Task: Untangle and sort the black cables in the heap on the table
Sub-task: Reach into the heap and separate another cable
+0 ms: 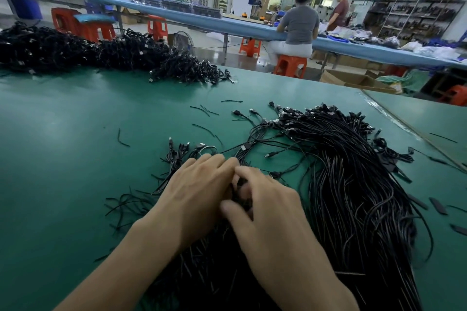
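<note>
1. We see two hands meeting over the near heap of black cables on the green table.
2. Our right hand pinches a small bunch of these cables.
3. Our left hand bends over the same bunch; we cannot tell if it grips.
4. A second heap lies far left.
5. Two people are far behind.
6. Any writing is too small to read.
</note>
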`<state>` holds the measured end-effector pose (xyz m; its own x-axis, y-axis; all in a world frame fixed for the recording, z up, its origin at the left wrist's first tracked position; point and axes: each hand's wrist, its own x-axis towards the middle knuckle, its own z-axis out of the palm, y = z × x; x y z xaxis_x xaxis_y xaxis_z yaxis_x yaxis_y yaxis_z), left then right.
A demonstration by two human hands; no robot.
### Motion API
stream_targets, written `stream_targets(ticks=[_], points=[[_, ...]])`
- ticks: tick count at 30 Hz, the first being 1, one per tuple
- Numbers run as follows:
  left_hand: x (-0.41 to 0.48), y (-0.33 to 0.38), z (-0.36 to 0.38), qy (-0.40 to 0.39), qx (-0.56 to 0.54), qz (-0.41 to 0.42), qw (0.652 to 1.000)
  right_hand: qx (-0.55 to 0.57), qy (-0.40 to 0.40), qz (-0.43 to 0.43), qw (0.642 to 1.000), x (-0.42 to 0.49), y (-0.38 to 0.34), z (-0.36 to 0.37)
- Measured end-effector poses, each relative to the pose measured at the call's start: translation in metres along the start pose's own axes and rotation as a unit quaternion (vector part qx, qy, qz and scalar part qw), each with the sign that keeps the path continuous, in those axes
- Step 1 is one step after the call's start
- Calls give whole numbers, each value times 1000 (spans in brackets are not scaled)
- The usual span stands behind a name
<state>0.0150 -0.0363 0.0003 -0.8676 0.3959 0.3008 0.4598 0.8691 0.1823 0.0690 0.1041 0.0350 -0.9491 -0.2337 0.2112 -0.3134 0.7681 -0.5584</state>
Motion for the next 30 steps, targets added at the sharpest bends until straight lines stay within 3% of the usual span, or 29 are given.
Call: stream_targets(ticks=[5,10,14,18,23,25,26,28,30], points=[[4,6,-4,127,-48,-20,991,28,27,17,999,0,4,-10],[2,9,-8,209,19,-14,978,114,-20,78,990,-4,-3,-10],[2,11,-13,262,47,-19,964,155,-43,47,986,0,-1,-13],[1,7,-17,350,-23,-19,936,107,54,20,993,5,18,-28],[-2,4,-31,415,-152,-11,897,-18,243,83,966,8,54,-56],[-4,7,-35,385,-182,6,905,-61,263,107,957,9,66,-61],[-4,10,-37,330,-201,1,922,-79,253,123,956,10,70,-60],[-6,14,-36,169,-204,-42,963,-116,184,156,963,12,74,-53],[-8,14,-31,59,-144,-83,984,-138,88,159,974,12,70,-45]])
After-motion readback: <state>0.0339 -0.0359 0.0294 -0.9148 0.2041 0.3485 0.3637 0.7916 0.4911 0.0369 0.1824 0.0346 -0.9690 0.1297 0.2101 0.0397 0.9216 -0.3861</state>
